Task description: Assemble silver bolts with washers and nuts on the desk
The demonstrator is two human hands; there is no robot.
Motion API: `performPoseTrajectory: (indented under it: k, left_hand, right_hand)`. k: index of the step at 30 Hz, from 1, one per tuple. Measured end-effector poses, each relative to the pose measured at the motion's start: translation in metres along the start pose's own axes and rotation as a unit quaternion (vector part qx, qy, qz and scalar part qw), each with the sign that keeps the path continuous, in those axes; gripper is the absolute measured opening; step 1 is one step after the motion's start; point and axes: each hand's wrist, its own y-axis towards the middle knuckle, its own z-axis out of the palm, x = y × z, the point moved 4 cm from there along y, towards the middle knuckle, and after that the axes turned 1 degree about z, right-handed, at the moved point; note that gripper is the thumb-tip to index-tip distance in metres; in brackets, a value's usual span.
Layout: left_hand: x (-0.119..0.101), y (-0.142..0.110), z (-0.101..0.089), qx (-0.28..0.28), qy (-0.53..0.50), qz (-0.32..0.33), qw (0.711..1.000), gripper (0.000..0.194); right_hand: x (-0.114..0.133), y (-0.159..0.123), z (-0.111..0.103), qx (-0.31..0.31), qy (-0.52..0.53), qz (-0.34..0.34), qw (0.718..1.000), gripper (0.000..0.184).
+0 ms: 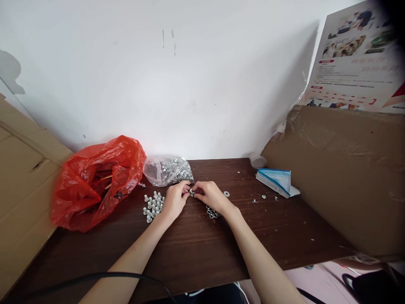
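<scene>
Two bare hands meet near the back of the dark brown wooden table [196,245], where we pinch a small silver metal fastener [191,192] between them. Our left hand [175,199] has its fingertips closed on the piece from one side, and our right hand [210,195] clamps its thumb and forefinger on the other. We cannot tell whether it is a nut alone or a nut on a bolt.

We judge it light, rigid and smooth enough to slip, so the flats or the rim give the best hold.

Upright silver bolts [153,206] stand just left of the left hand, and a heap of loose nuts [212,212] lies under the right wrist. A flat washer [226,194] sits near the right hand. Behind are a clear plastic bag of hardware [166,170] and a crumpled red plastic bag [96,181].
</scene>
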Motion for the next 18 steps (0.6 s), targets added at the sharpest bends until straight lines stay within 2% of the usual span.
performPoseTrajectory:
  k: [10,18]
  left_hand:
    - [-0.003,-0.002,0.000,0.016,-0.006,0.027,0.999,0.022]
    - [-0.012,-0.004,-0.002,0.028,0.089,0.040,0.995,0.018]
  right_hand:
    - [0.004,0.000,-0.002,0.015,0.068,0.011,0.998,0.021]
    - [0.002,-0.001,-0.001,-0.005,0.015,-0.007,1.000,0.016]
